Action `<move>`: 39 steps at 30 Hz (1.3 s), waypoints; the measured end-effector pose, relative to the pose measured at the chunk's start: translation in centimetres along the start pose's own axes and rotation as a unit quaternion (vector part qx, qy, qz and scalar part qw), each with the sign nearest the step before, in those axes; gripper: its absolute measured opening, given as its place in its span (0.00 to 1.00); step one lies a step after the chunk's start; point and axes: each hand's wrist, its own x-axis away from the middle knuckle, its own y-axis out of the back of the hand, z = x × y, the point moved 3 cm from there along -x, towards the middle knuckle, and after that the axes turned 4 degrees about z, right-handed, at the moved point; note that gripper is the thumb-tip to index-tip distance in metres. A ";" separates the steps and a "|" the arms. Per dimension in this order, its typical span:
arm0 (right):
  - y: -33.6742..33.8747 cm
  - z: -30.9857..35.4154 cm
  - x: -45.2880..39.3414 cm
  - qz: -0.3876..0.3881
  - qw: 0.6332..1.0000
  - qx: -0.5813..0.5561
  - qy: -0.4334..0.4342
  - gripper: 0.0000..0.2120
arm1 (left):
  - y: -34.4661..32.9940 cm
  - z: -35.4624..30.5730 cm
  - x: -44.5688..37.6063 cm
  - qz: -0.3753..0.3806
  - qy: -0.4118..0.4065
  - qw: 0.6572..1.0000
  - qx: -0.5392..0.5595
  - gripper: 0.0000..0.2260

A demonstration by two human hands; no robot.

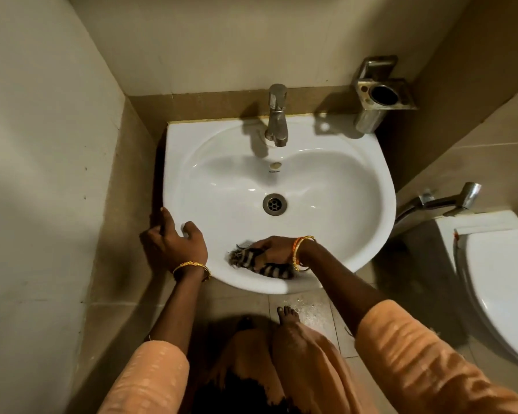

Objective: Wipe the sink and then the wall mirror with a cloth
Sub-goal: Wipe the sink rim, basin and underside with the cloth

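Note:
A white wall-mounted sink (326, 186) fills the middle of the view, with a steel tap (277, 118) at its back and a drain (274, 204) in the bowl. My right hand (277, 248) presses a dark striped cloth (253, 261) against the near inner slope of the bowl. My left hand (174, 242) grips the sink's front left rim, thumb inside, fingers over the edge. The wall mirror is out of view.
A steel wall holder (380, 91) hangs at the back right above the sink. A white toilet (503, 276) stands at the right, with a metal spray handle (449, 200) beside it. Tiled walls close in at left and back. My bare foot (287, 313) is on the floor tiles.

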 end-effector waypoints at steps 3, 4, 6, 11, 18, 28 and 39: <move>1.4 -2.0 2.1 -0.028 0.996 0.039 -0.069 0.23 | 0.2 -0.2 0.2 0.002 0.002 1.000 -0.024 0.29; 2.0 -2.6 2.6 -0.041 0.993 0.054 -0.092 0.22 | 0.2 -0.3 0.3 0.003 0.010 1.000 -0.023 0.29; 3.8 -3.9 3.5 -0.080 0.983 0.089 -0.139 0.18 | 0.3 -0.7 0.8 0.006 0.030 1.000 -0.004 0.29; 10.2 -6.3 7.2 -0.281 0.882 0.298 -0.234 0.25 | 0.6 -0.9 2.5 0.003 0.050 0.997 0.051 0.23; 12.0 -6.6 8.7 -0.414 0.818 0.328 -0.227 0.21 | 1.1 -1.3 2.6 0.007 0.037 0.999 0.024 0.20; 1.5 -4.3 8.4 -0.347 0.882 0.219 -0.231 0.28 | 1.8 -1.8 3.0 0.011 0.052 0.998 0.031 0.19; -6.7 3.5 2.7 -0.326 0.933 0.147 -0.041 0.21 | 2.5 -0.8 2.1 0.037 0.042 0.997 0.058 0.19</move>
